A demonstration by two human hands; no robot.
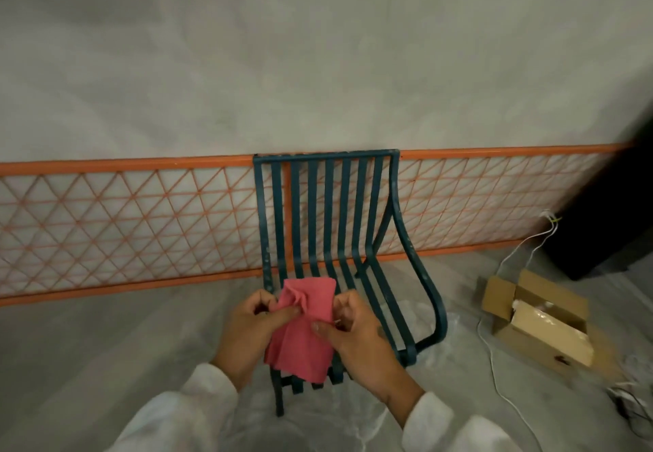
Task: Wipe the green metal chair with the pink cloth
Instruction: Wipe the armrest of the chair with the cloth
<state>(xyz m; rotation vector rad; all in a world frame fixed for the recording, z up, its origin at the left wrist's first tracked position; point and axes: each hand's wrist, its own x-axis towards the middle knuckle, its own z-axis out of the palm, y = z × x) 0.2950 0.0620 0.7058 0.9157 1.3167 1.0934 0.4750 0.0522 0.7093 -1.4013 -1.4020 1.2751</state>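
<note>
Green metal chair: stands on the grey floor; its slatted back is against the orange lattice panel; the seat slats run toward the camera; pale specks dot the frame
Pink cloth: held up over the front of the seat between both hands; bunched at the top, hanging loose below; whether it touches the slats cannot be told
Left hand: pinches the cloth's upper left edge; thumb lies across the fabric, fingers curled behind it
Right hand: grips the cloth's right edge; thumb pressed on the front of the fabric, fingers curled round it
Sleeves: white, covering both forearms at the bottom of the view
Lattice panel: runs along the foot of the grey wall; diamond mesh inside an orange frame
Cardboard box: on the floor to the right of the chair, well apart from it; flaps open, something pale inside
White cable: trails over the floor beside the box
Dark shape: far right, by the wall; too blurred to identify
</note>
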